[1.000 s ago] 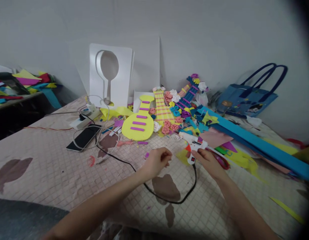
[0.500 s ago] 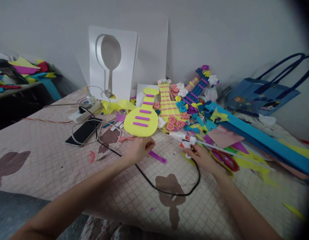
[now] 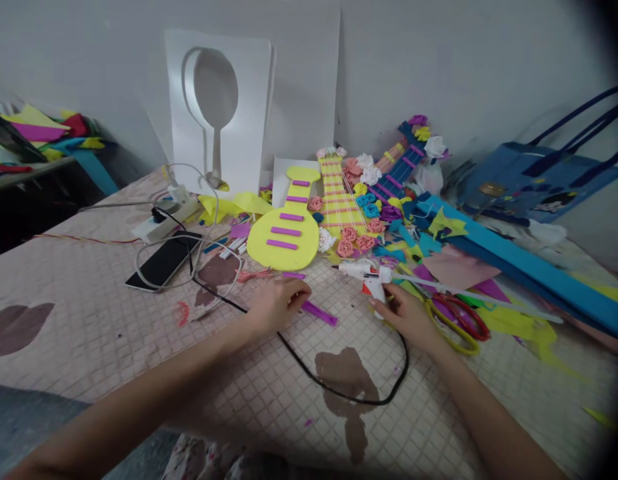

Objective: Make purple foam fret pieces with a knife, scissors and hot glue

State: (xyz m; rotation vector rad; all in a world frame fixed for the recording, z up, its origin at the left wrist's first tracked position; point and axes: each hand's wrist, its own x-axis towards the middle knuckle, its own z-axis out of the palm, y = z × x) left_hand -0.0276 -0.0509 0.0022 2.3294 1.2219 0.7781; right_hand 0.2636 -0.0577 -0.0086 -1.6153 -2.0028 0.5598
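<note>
- A person's right hand [image 3: 406, 315] wraps its fingers around the grip of a white glue gun [image 3: 361, 269], nozzle pointing left.
- The left hand [image 3: 277, 305], fingers curled narrow, rests beside a purple strip [image 3: 321, 314]; whether they pinch it cannot be told.
- Just beyond, a yellow guitar-shaped cutout [image 3: 283, 257] bears 5 purple bars [image 3: 286, 232].
- A black cord [image 3: 333, 392] loops between the 2 forearms.

Head camera — facing forward, down — over table [image 3: 89, 320], arm's-reach near.
</note>
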